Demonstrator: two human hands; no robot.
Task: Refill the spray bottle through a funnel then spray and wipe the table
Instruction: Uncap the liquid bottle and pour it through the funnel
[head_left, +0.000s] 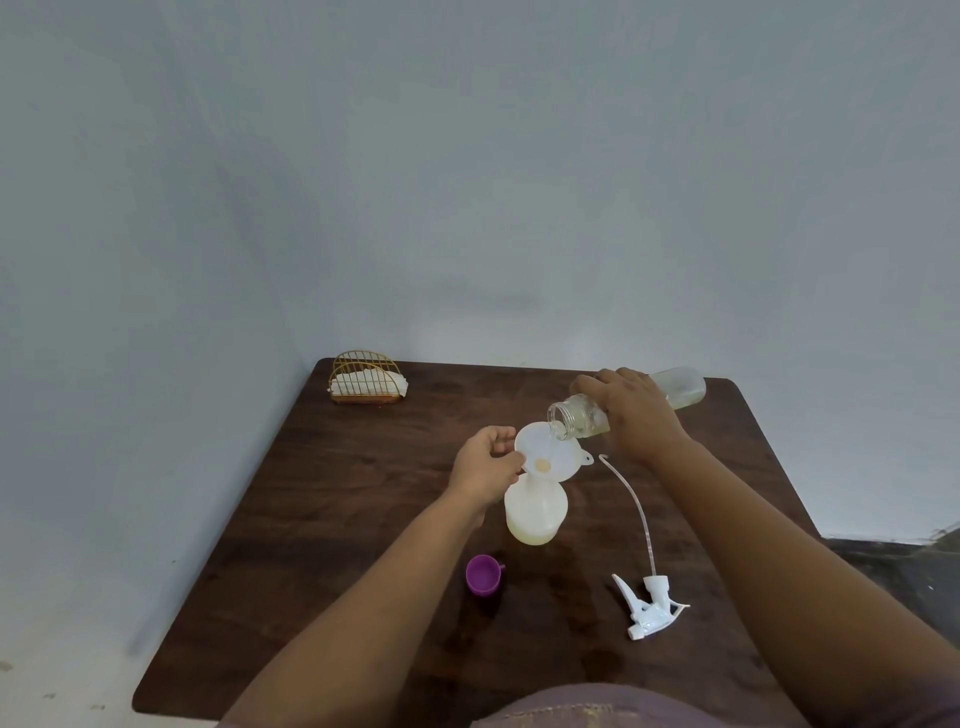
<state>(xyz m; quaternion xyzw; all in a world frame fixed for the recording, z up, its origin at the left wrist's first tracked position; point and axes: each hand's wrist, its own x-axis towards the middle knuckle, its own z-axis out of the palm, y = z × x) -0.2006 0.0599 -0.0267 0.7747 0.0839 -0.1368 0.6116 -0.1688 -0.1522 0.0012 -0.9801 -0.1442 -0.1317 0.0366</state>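
Two bare hands work over a dark brown wood-grain surface with rounded corners. On it stands the spray bottle, a translucent white plastic body with a narrow neck, upright near the middle, a shallow layer of pale yellow liquid at its bottom. A white plastic funnel, round with a small tab on its rim, sits in the neck, a yellowish spot at its throat. The left hand has its fingers curled round the funnel's left edge, steadying it. The right hand grips a clear, ribbed refill bottle, tipped nearly level with its open mouth just over the funnel's rim; yellowish liquid lies along its lower side. No label or writing can be read on either bottle. To the right lies the white trigger sprayer on its side, its thin curved dip tube reaching toward the funnel. A small purple cap sits near the front. A gold wire holder with white napkins stands at the far left corner.
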